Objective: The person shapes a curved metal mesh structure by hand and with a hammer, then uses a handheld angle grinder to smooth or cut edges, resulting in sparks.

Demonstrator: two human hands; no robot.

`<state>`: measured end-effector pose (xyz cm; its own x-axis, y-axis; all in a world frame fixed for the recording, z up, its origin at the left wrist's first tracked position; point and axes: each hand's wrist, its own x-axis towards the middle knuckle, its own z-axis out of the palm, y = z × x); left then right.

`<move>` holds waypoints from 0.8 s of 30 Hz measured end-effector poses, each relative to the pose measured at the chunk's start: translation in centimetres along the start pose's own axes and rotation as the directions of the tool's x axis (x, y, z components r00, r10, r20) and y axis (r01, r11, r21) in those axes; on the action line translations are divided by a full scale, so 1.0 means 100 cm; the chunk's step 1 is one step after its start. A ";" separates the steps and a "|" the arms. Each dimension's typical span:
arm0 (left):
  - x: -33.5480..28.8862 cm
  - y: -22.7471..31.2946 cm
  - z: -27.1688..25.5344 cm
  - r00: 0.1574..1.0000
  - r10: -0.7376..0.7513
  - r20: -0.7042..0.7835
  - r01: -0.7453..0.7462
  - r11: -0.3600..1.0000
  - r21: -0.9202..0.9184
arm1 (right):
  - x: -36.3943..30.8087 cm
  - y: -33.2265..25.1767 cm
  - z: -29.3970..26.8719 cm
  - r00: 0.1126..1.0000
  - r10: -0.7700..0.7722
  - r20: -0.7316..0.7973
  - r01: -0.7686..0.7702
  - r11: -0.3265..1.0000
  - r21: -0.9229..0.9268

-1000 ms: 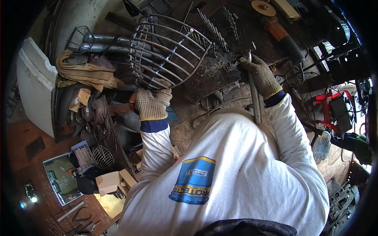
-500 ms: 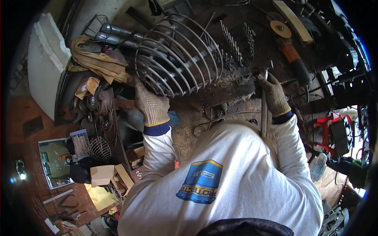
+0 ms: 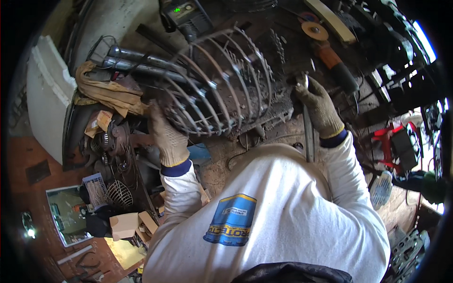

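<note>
A round-ribbed metal wire cage point(image 3: 229, 82) stands tilted at the near edge of the dark workbench. At its near left side is my left hand point(image 3: 171, 139) in a knitted glove, its fingers curled at the cage's end bars; the fingertips are blurred and partly hidden. My right hand point(image 3: 321, 106), gloved likewise, is closed around a long grey metal bar point(image 3: 309, 141) to the right of the cage. The bar runs down from the fist towards my lap, and a shiny tip shows by the thumb.
An angle grinder point(image 3: 332, 61) with an orange body lies at the back right, beside a pale wooden strip point(image 3: 332, 21). Behind the cage stands a machine with a green display point(image 3: 188, 16). Shiny tubes point(image 3: 141, 66) and a tan cloth point(image 3: 106, 89) lie left.
The wire cage has turned and tipped, its near side coming lower and closer to me. My left hand moved down with it. The bench appears shifted leftward; the right hand still grips the bar.
</note>
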<state>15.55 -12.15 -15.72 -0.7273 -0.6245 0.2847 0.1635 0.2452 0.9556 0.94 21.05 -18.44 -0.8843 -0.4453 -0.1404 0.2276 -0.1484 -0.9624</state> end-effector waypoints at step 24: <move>0.009 -0.016 0.028 0.792 -0.599 0.117 0.470 0.477 -0.743 | 0.016 0.065 -0.030 0.989 0.120 -0.086 -0.132 0.980 -0.152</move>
<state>12.80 -11.02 -17.21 -0.7525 -0.5545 -0.3553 0.2309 -0.7274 0.6462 -0.21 21.99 -25.62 -0.8826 -0.3820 -0.2742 0.2775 0.0474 -0.9595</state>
